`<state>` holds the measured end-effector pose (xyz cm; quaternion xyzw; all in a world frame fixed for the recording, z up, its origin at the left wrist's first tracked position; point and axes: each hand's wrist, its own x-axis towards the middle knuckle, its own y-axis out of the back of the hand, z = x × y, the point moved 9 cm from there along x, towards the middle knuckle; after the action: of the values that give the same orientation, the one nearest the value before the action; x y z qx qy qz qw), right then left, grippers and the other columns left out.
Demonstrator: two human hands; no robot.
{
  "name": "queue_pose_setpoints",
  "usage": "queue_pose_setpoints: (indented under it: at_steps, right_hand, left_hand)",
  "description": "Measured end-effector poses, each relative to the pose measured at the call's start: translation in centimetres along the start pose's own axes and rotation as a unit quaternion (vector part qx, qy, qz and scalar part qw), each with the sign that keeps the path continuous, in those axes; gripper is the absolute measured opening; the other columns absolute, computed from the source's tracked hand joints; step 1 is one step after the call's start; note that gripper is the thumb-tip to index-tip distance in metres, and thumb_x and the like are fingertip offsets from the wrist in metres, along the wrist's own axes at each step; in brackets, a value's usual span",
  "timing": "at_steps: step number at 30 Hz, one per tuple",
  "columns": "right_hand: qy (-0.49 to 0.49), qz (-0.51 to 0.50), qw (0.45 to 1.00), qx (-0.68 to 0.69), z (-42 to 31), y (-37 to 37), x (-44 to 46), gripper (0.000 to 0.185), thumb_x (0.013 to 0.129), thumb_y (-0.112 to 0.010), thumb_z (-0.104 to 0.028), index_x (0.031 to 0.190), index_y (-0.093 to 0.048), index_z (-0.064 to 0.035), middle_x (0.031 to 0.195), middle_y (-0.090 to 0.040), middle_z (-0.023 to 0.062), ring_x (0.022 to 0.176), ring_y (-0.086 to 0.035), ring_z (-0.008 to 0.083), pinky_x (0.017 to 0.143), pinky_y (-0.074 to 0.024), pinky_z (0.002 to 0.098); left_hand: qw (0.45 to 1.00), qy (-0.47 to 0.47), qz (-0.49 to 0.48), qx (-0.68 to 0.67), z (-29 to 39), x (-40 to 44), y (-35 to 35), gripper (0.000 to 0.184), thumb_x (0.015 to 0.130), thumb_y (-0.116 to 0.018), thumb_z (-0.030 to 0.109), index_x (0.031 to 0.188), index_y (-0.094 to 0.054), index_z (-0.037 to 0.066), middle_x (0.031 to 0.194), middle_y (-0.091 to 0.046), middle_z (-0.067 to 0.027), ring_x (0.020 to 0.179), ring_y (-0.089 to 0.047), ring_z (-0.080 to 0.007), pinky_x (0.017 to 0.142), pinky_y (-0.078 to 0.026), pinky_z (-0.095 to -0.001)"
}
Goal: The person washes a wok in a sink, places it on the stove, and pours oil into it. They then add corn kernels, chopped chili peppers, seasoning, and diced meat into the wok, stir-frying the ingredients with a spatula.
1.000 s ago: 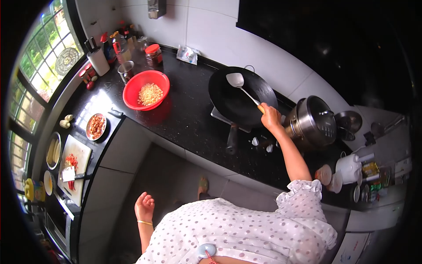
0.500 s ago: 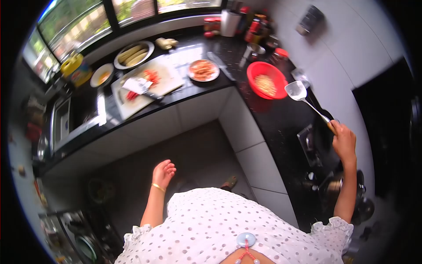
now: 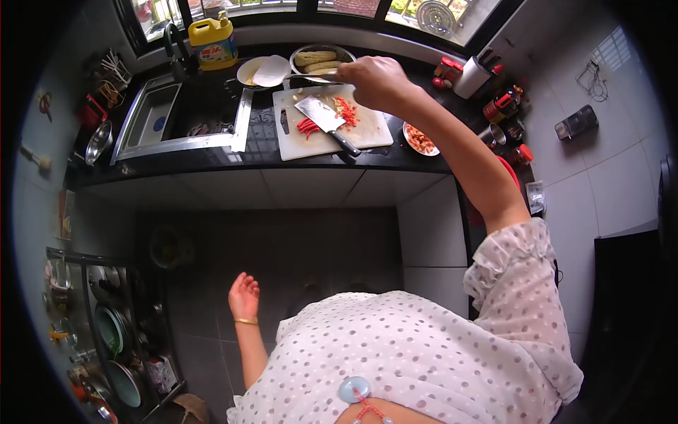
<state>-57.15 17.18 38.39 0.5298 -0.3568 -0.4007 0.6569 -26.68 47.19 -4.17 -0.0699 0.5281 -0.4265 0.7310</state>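
A yellow plastic jug (image 3: 201,33) with a pump top is standing behind the metal-edged sink (image 3: 244,119), and its blue label (image 3: 217,54) is showing pale characters, which I cannot read with certainty. Compared with half a second ago, the silver long-handled spatula (image 3: 271,71) is now reaching toward the sink side instead of pointing near the red plastic bowl (image 3: 510,171). Its blade is covering part of the round white bowl (image 3: 244,65); whether the two are touching, I cannot tell. The right hand (image 3: 376,82) is grasping the handle firmly, fingers wrapping around it, above the white cutting board (image 3: 374,131). The left hand (image 3: 244,297) is hanging low, its grip released and its fingers loosely curling.
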Motion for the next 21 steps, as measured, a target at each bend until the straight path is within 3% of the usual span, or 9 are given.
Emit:
queue_pose_setpoints:
  at_steps: [5, 6, 9, 14, 16, 18, 19, 20, 21]
  right_hand:
    - [-0.017, 0.025, 0.999, 0.040, 3.6, -2.4, -2.3, 0.038, 0.065, -0.051, 0.001, 0.099, -0.063, -0.0128, 0.090, -0.065, 0.0108, 0.087, -0.061, 0.0302, 0.074, -0.0482, 0.0403]
    - [-0.057, 0.030, 0.996, 0.066, 5.5, -2.1, -4.7, 0.040, 0.065, -0.051, 0.000, 0.101, -0.063, -0.0129, 0.089, -0.065, 0.0119, 0.087, -0.061, 0.0308, 0.074, -0.0480, 0.0405]
    - [-0.166, 0.069, 0.978, 0.106, 12.0, -1.4, -15.3, 0.044, 0.066, -0.052, -0.001, 0.107, -0.062, -0.0136, 0.088, -0.064, 0.0157, 0.083, -0.060, 0.0329, 0.073, -0.0473, 0.0399]
    - [-0.421, 0.132, 0.882, 0.163, 20.1, 0.8, -40.3, 0.036, 0.070, -0.057, -0.006, 0.105, -0.062, -0.0095, 0.090, -0.064, 0.0160, 0.081, -0.061, 0.0338, 0.069, -0.0474, 0.0378]
    - [-0.523, 0.196, 0.821, 0.116, 21.8, 1.9, -51.6, 0.037, 0.069, -0.060, -0.007, 0.106, -0.061, -0.0043, 0.086, -0.065, 0.0154, 0.076, -0.064, 0.0273, 0.067, -0.0474, 0.0351]
    - [-0.610, 0.238, 0.736, 0.171, 22.3, 1.7, -61.7, 0.038, 0.067, -0.062, -0.006, 0.104, -0.060, 0.0002, 0.081, -0.065, 0.0115, 0.071, -0.062, 0.0191, 0.066, -0.0471, 0.0317]
    - [-0.690, 0.205, 0.673, 0.170, 22.5, 0.8, -67.0, 0.039, 0.067, -0.062, -0.004, 0.106, -0.058, 0.0019, 0.074, -0.061, 0.0075, 0.061, -0.056, 0.0130, 0.057, -0.0446, 0.0265]
    - [-0.700, 0.262, 0.601, 0.282, 21.8, -0.5, -70.7, 0.037, 0.072, -0.061, -0.005, 0.108, -0.055, 0.0038, 0.070, -0.058, 0.0059, 0.048, -0.049, 0.0089, 0.043, -0.0372, 0.0221]
    - [-0.721, 0.299, 0.537, 0.320, 20.9, -1.2, -73.6, 0.031, 0.075, -0.060, -0.006, 0.104, -0.054, 0.0031, 0.068, -0.057, 0.0051, 0.045, -0.046, 0.0074, 0.039, -0.0333, 0.0211]
  left_hand:
    - [0.998, 0.036, 0.040, -0.018, -2.0, -1.6, 5.1, 0.013, 0.084, -0.057, 0.016, 0.093, -0.058, 0.007, 0.077, -0.061, -0.0063, 0.065, -0.059, -0.0192, 0.055, -0.047, -0.0282]
    - [0.997, 0.056, 0.044, -0.009, -2.4, -1.2, 5.1, 0.012, 0.084, -0.057, 0.015, 0.093, -0.058, 0.007, 0.077, -0.061, -0.0064, 0.066, -0.059, -0.0195, 0.056, -0.047, -0.0287]
    - [0.993, 0.093, 0.030, 0.063, -2.5, 0.8, 2.3, 0.012, 0.083, -0.058, 0.015, 0.092, -0.058, 0.007, 0.076, -0.061, -0.0071, 0.064, -0.058, -0.0202, 0.056, -0.047, -0.0289]
    - [0.958, 0.141, -0.047, 0.245, -4.8, 6.1, -9.8, 0.011, 0.084, -0.059, 0.014, 0.091, -0.058, 0.006, 0.074, -0.062, -0.0078, 0.060, -0.059, -0.0200, 0.051, -0.047, -0.0275]
    - [0.939, 0.166, -0.078, 0.289, -7.7, 7.7, -15.7, 0.012, 0.084, -0.059, 0.015, 0.092, -0.058, 0.006, 0.073, -0.063, -0.0074, 0.058, -0.059, -0.0195, 0.049, -0.047, -0.0268]
    - [0.920, 0.172, -0.124, 0.329, -11.2, 8.2, -22.0, 0.013, 0.084, -0.060, 0.015, 0.093, -0.058, 0.005, 0.073, -0.063, -0.0067, 0.058, -0.060, -0.0190, 0.050, -0.047, -0.0265]
    - [0.907, 0.173, -0.147, 0.354, -13.4, 8.0, -25.1, 0.015, 0.084, -0.060, 0.015, 0.095, -0.058, 0.005, 0.073, -0.063, -0.0068, 0.058, -0.060, -0.0188, 0.050, -0.047, -0.0260]
    - [0.899, 0.179, -0.159, 0.367, -15.8, 8.0, -27.6, 0.015, 0.084, -0.060, 0.015, 0.095, -0.058, 0.005, 0.073, -0.063, -0.0068, 0.058, -0.060, -0.0188, 0.050, -0.047, -0.0260]
    - [0.886, 0.195, -0.183, 0.379, -18.5, 7.6, -30.1, 0.016, 0.083, -0.061, 0.015, 0.095, -0.058, 0.005, 0.073, -0.063, -0.0068, 0.058, -0.060, -0.0187, 0.050, -0.047, -0.0258]
